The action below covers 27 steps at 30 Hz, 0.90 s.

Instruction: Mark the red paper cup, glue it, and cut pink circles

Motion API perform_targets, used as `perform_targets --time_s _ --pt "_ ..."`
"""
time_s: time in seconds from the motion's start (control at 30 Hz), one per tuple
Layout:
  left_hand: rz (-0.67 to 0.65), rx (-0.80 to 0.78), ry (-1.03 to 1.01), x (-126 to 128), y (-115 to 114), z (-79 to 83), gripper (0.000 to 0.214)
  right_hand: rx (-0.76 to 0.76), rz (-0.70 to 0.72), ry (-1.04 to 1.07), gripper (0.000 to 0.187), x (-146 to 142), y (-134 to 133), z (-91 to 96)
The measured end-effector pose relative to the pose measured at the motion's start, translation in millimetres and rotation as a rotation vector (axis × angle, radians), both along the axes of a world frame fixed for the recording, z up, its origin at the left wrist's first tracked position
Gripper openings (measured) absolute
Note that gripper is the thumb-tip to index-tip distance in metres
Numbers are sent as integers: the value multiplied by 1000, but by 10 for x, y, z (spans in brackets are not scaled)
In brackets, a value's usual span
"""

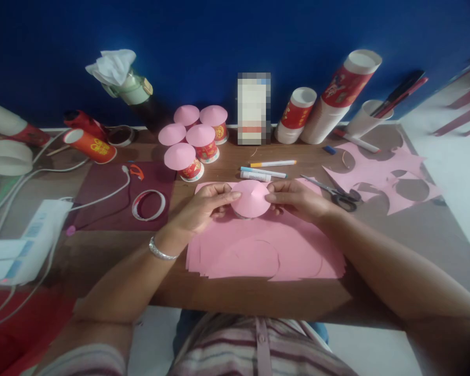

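A pink paper cone (pixel 249 201) is held by its rim between my two hands. My left hand (pixel 213 201) pinches the left edge with thumb and fingers. On the opposite edge, my right hand (pixel 285 197) grips in the same way. A thin strip of something shows under the cone's front rim, mostly hidden. Below lies a stack of pink paper sheets (pixel 238 253) with circles drawn on the top one. Just beyond the cone rest several marker pens (pixel 268 173). Scissors (pixel 342 196) lie to the right of my right hand.
Several red paper cups topped with pink cones (pixel 180 156) stand at the back left. A tape roll (pixel 149 204) lies left. Stacked paper cups (pixel 335 102) and a pen cup (pixel 366 120) are at the back right. Cut pink scraps (pixel 379 177) lie right; white cables (pixel 97 203) cross the left.
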<state>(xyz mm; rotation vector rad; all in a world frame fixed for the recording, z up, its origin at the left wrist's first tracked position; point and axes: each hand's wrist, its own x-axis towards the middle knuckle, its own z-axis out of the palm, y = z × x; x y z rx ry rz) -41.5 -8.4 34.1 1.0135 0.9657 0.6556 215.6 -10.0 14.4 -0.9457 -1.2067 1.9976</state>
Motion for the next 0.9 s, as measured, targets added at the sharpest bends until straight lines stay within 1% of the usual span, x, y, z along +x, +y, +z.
perform_targets --time_s 0.37,0.67,0.8,0.9 --pt "0 -53 -16 28 -1 11 44 -91 36 88 35 -14 -4 -24" --pt "-1 -53 -11 27 5 -25 42 -107 32 87 35 -24 -9 -42" --pt "8 -80 -20 41 -1 -4 43 -105 32 100 35 -31 -8 -50" --pt "17 -70 -18 47 -9 19 44 -94 13 104 36 -55 -24 -30"
